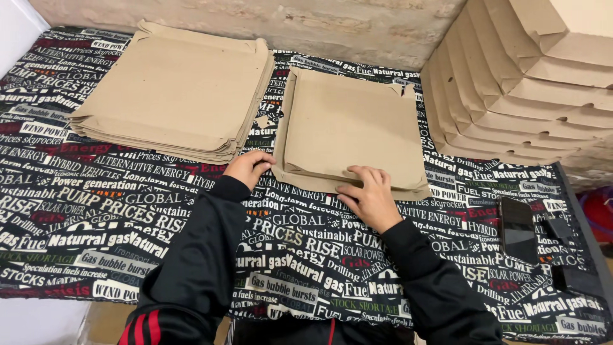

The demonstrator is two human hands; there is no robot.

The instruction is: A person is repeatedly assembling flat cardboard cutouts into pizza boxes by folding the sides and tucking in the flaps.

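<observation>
Here your hands sit at the near edge of the flat cardboard blank (pixel 351 128), which lies just beyond them and runs away from you toward the wall. Your right hand (pixel 369 198) lies flat, fingers spread, pressing the blank's near edge toward its right corner. Your left hand (pixel 248 167) curls at the near-left corner, fingertips touching the edge, closed on nothing that shows. The blank's fold line runs from one hand to the other. The stack (pixel 172 89) of blanks lies left of your left hand, apart.
</observation>
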